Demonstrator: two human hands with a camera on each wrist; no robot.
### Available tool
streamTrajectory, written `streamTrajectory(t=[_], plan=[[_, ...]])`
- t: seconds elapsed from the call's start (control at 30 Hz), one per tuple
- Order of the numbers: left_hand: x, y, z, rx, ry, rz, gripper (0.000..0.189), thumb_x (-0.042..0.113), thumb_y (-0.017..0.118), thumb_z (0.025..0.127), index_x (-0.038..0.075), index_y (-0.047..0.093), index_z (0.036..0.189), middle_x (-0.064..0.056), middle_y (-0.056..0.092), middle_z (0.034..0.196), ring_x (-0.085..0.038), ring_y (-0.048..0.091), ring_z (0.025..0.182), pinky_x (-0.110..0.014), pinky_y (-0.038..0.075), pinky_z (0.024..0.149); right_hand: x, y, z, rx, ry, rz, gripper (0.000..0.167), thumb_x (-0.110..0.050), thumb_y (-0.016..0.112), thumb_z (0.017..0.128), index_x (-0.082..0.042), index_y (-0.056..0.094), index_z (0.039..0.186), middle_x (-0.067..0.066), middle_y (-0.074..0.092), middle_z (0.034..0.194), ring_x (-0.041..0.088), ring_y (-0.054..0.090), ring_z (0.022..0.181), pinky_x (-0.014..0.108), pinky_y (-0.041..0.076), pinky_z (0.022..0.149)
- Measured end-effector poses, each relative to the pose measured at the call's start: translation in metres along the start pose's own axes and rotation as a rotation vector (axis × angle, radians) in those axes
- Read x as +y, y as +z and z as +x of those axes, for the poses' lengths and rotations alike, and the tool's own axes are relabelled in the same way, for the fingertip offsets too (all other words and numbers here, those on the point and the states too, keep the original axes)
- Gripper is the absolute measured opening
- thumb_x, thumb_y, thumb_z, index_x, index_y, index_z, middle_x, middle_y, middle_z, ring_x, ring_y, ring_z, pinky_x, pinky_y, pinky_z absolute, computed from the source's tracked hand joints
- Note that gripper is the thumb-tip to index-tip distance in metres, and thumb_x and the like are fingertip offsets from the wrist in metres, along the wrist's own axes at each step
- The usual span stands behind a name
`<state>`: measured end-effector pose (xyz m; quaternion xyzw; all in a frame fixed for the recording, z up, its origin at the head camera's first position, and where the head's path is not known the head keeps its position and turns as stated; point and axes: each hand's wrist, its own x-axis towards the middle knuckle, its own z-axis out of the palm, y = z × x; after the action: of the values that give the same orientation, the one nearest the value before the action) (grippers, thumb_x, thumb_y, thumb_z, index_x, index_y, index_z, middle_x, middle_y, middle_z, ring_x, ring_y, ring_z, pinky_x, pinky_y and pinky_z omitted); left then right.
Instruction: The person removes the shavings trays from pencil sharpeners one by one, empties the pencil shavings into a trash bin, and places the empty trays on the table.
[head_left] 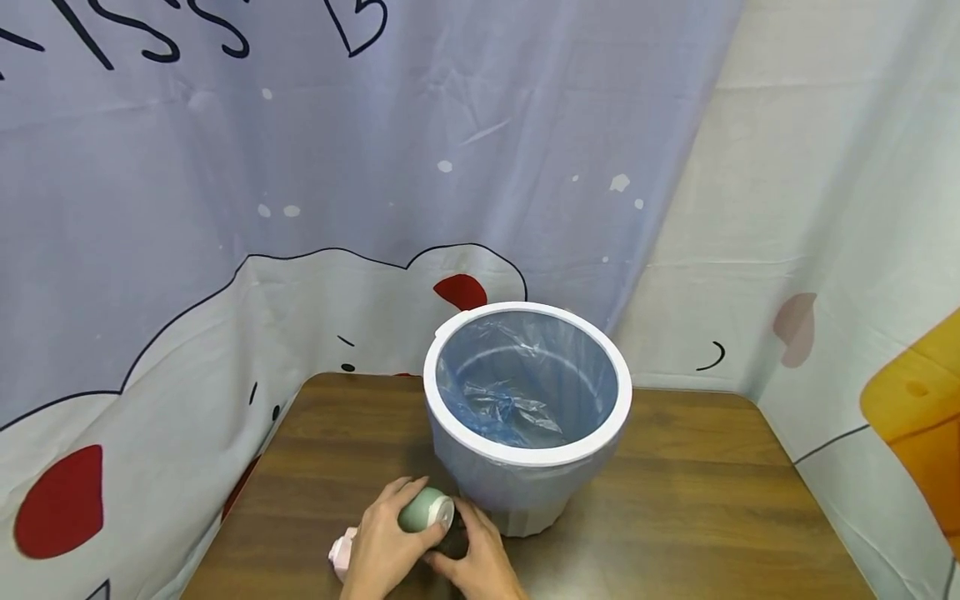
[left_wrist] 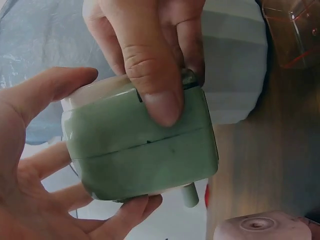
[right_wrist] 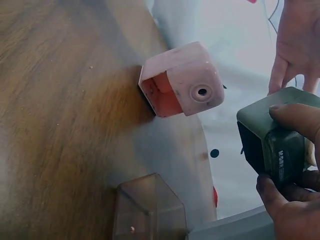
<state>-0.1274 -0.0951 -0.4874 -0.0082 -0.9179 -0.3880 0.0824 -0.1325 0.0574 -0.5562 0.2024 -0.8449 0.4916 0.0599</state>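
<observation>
I see my left hand (head_left: 384, 537) and right hand (head_left: 483, 552) gripping a green case (left_wrist: 145, 147), seemingly unfinished; a pink case (right_wrist: 186, 80) gapes open, a clear tray (right_wrist: 167, 212) lying apart.

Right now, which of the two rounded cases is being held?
The green case, gripped by the left hand and the right hand. The other, the pink case, sits on the table.

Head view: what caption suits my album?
A left hand and right hand hold a green gadget beside a lined bin on a wooden table.
</observation>
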Motion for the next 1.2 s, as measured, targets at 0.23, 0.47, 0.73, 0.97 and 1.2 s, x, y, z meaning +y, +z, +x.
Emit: streamTrajectory(t=[0.23, 0.47, 0.73, 0.97, 1.2], plan=[[0.000, 0.003, -0.001, -0.015, -0.006, 0.028, 0.056, 0.031, 0.076, 0.062, 0.019, 0.065, 0.116, -0.008, 0.055, 0.126, -0.029, 0.059, 0.099, -0.038, 0.047, 0.065, -0.003, 0.002, -0.002, 0.020, 0.010, -0.090, 0.067, -0.045, 0.071, 0.074, -0.003, 0.051, 0.123, 0.015, 0.051, 0.124, 0.028, 0.055, 0.106, 0.032, 0.049, 0.081], [-0.002, 0.006, -0.001, -0.019, 0.001, 0.028, 0.054, 0.031, 0.077, 0.063, 0.019, 0.066, 0.115, -0.008, 0.055, 0.125, -0.027, 0.060, 0.095, -0.035, 0.046, 0.060, -0.005, 0.003, -0.004, 0.031, 0.055, -0.171, 0.070, -0.049, 0.071, 0.072, -0.001, 0.053, 0.120, 0.015, 0.054, 0.119, 0.031, 0.054, 0.106, 0.042, 0.047, 0.085], [-0.004, 0.007, 0.000, -0.016, 0.035, 0.036, 0.053, 0.030, 0.076, 0.062, 0.019, 0.067, 0.113, -0.005, 0.057, 0.123, -0.024, 0.061, 0.090, -0.031, 0.044, 0.058, -0.003, 0.003, -0.004, 0.086, 0.028, -0.174, 0.066, -0.049, 0.074, 0.068, -0.005, 0.058, 0.114, 0.007, 0.059, 0.111, 0.025, 0.057, 0.098, 0.037, 0.048, 0.080], [-0.007, 0.005, 0.000, -0.001, 0.044, 0.047, 0.053, 0.031, 0.077, 0.061, 0.021, 0.067, 0.112, -0.005, 0.058, 0.122, -0.024, 0.061, 0.091, -0.031, 0.044, 0.060, -0.005, 0.002, -0.002, 0.061, 0.065, -0.147, 0.069, -0.051, 0.075, 0.066, -0.003, 0.058, 0.114, 0.006, 0.059, 0.112, 0.023, 0.056, 0.100, 0.032, 0.048, 0.079], [-0.011, 0.006, 0.002, -0.012, 0.054, 0.015, 0.053, 0.029, 0.077, 0.062, 0.019, 0.067, 0.113, -0.007, 0.057, 0.123, -0.025, 0.061, 0.092, -0.030, 0.045, 0.061, -0.003, 0.003, -0.001, 0.066, 0.023, -0.119, 0.062, -0.045, 0.078, 0.065, -0.006, 0.061, 0.110, 0.000, 0.060, 0.105, 0.016, 0.057, 0.093, 0.026, 0.049, 0.073]])
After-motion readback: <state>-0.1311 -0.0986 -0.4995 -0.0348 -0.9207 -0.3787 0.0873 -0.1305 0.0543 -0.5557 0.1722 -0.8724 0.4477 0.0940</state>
